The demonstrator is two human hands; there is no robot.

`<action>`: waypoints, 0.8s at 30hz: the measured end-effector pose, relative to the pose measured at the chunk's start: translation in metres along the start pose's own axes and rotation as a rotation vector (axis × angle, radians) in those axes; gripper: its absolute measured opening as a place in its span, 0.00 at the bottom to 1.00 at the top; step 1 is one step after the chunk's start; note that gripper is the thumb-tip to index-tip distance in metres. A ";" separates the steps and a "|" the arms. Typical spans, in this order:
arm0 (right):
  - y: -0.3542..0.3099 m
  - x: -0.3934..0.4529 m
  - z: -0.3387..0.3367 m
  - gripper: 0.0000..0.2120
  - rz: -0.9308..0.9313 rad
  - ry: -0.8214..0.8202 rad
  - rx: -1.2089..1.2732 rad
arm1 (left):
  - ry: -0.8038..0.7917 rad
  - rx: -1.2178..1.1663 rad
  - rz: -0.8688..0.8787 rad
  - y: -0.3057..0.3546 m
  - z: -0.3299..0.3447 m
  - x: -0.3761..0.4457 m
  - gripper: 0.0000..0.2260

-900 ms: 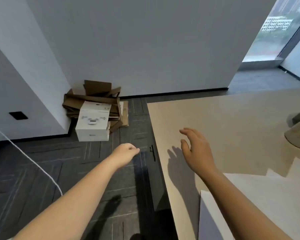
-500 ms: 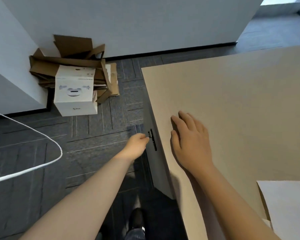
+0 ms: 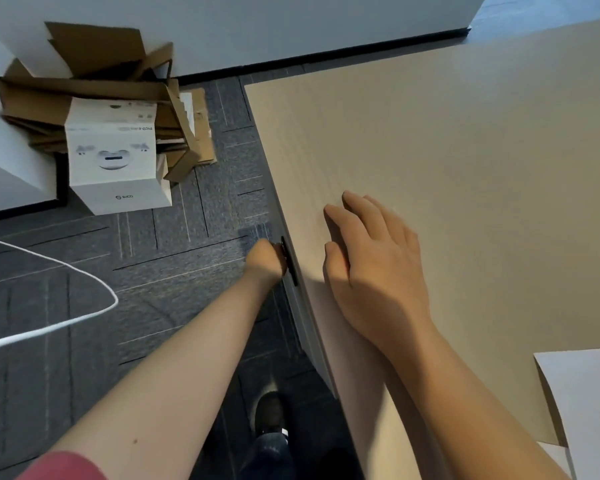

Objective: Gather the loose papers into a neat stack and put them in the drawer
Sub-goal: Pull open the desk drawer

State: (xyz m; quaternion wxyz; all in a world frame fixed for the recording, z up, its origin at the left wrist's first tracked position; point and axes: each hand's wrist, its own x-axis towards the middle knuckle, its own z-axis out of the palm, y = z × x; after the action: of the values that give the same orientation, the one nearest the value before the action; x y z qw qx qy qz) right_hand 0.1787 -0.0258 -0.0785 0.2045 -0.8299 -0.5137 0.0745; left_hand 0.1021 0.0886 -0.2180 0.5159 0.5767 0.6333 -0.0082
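My left hand is curled against the black drawer handle on the desk's left side, below the tabletop edge; its fingers close on the handle. The drawer front is a narrow pale strip and looks closed. My right hand lies flat, fingers spread, on the beige desk top just right of that edge. White paper sheets lie at the desk's bottom right corner of the view, far from both hands.
A white product box sits on flattened cardboard against the wall at upper left. A white cable loops over the dark carpet. My shoe stands close to the desk side.
The view has tilted down and nearer the desk. My left hand moved right from open air onto the drawer handle. My right hand came down flat on the desk top.
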 end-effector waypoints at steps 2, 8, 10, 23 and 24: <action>0.003 0.003 0.001 0.18 -0.014 0.049 0.002 | 0.008 0.005 0.009 0.002 0.000 -0.002 0.14; 0.005 0.001 -0.001 0.20 -0.002 -0.010 0.033 | 0.056 0.074 0.000 0.002 0.001 -0.008 0.16; 0.004 0.001 0.000 0.20 0.001 0.008 0.036 | 0.072 0.097 0.011 0.002 0.000 -0.010 0.16; 0.000 -0.002 -0.008 0.19 -0.041 -0.097 -0.005 | 0.354 -0.306 -0.170 -0.053 -0.076 -0.034 0.20; -0.001 -0.003 -0.009 0.19 -0.040 -0.101 -0.020 | 0.365 -0.338 -0.133 -0.051 -0.079 -0.041 0.21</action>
State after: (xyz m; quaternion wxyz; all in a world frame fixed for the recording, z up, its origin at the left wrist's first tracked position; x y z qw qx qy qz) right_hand 0.1798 -0.0302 -0.0706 0.1714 -0.8166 -0.5406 0.1071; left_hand 0.0050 0.0898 -0.1835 0.4807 0.4311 0.7449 0.1681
